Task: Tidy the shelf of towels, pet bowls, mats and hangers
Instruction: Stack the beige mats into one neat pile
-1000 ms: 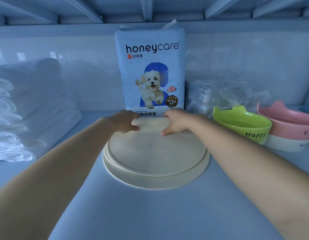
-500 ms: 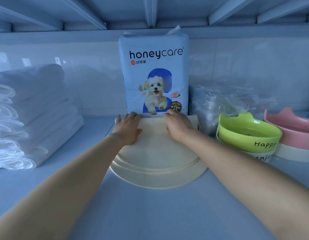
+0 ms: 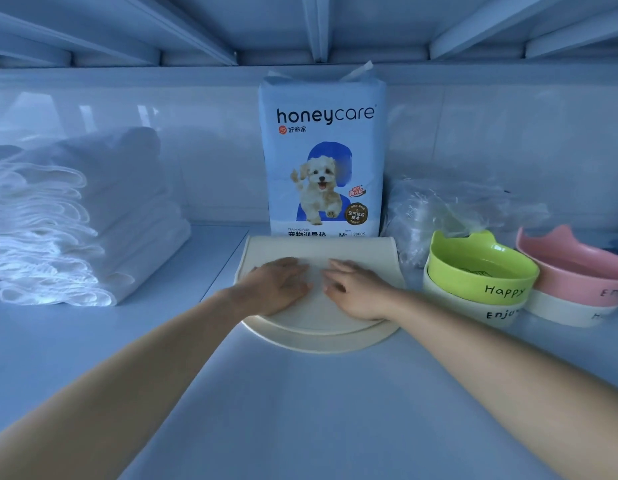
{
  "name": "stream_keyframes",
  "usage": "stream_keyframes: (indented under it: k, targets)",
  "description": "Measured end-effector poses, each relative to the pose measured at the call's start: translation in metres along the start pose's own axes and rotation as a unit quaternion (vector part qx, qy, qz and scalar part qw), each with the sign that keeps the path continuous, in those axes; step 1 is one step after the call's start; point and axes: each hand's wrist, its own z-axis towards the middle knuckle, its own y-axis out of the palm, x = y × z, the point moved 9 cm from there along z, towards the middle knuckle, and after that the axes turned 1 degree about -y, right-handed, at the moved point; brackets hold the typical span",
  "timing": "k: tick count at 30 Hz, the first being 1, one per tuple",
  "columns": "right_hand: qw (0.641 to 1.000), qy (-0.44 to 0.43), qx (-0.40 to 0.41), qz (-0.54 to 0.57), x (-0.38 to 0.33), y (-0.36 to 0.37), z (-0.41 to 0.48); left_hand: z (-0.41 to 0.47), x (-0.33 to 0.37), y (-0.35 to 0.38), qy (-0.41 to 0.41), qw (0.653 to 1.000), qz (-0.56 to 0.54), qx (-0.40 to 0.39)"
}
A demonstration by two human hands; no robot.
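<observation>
A stack of cream feeding mats (image 3: 321, 249) lies on the shelf in front of a blue honeycare pad pack (image 3: 323, 157). My left hand (image 3: 278, 287) and my right hand (image 3: 356, 291) both press flat on the top mat, fingers straight and pointing to the back. Folded white towels (image 3: 75, 220) are piled at the left. At the right a green bowl (image 3: 480, 268) sits nested in a white bowl (image 3: 473, 308), and a pink bowl (image 3: 574, 268) sits in another white one (image 3: 564, 311).
A crumpled clear plastic bag (image 3: 449, 209) lies behind the bowls against the back wall. The shelf above hangs low overhead. Bare shelf surface (image 3: 300, 410) stretches in front of the mats towards me.
The mats have slid back against the pad pack. My hands went from gripping the far edge to lying flat on top, closer together.
</observation>
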Motion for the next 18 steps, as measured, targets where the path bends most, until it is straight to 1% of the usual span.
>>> stream_keyframes:
  k: [2,3,6,8,10,13,16,18]
  targets:
    - [1.000,0.002,-0.006,-0.009,-0.003,0.002,-0.004,-0.010,0.003,0.006,-0.002,0.999,0.022,-0.029]
    - [1.000,0.003,-0.010,-0.009,-0.004,0.002,-0.006,-0.014,0.003,0.006,-0.003,0.999,0.024,-0.027]
    - [1.000,0.006,-0.009,-0.015,-0.009,-0.001,-0.011,-0.028,0.005,-0.006,-0.009,1.000,-0.011,0.015]
    - [1.000,0.008,0.024,-0.008,-0.014,-0.008,-0.015,-0.040,0.004,-0.011,-0.016,0.999,-0.033,0.027]
    - [0.997,0.001,0.070,0.024,-0.026,-0.017,-0.020,-0.053,-0.001,-0.017,-0.017,0.999,-0.036,0.032]
    - [0.990,-0.036,0.118,0.065,-0.054,-0.028,-0.024,-0.073,-0.017,-0.035,-0.041,0.997,-0.026,0.064]
    - [0.984,-0.079,0.130,0.092,-0.090,-0.032,-0.027,-0.096,-0.039,-0.053,-0.078,0.991,-0.020,0.104]
    - [0.979,-0.108,0.131,0.114,-0.115,-0.031,-0.030,-0.116,-0.053,-0.065,-0.087,0.987,-0.024,0.134]
